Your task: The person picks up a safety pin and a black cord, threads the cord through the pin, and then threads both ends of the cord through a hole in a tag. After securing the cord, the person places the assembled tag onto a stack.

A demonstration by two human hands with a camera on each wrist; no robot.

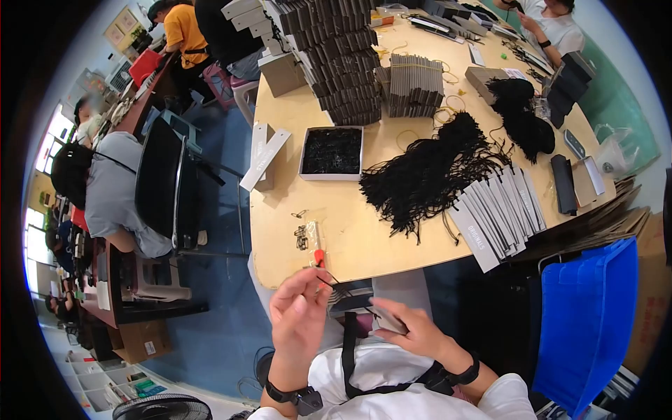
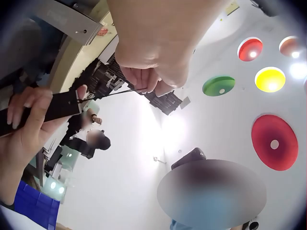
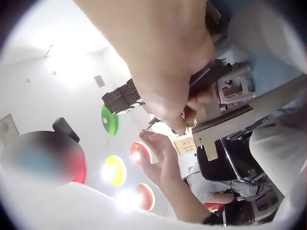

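Between the fingertips of my left hand (image 1: 299, 311) is the end of a thin black cord (image 2: 112, 94), pinched by thumb and fingers. In the left wrist view it runs taut to the holed end of a narrow dark box (image 2: 57, 110). My right hand (image 1: 414, 332) grips that box along its sides, low in front of the body. Its grey face and dark edge show in the right wrist view. At the near table edge a small red-tipped thing (image 1: 320, 257) appears just beyond the left fingertips. A clear plastic bag (image 1: 312, 234) with small metal pieces lies behind it.
On the table (image 1: 280, 259) are a shallow box of black pieces (image 1: 333, 152), a heap of black cords (image 1: 427, 171) and fanned grey printed sleeves (image 1: 500, 217). Tall stacks of dark boxes (image 1: 329, 59) rise at the back. A blue bin (image 1: 586, 325) stands at the right.
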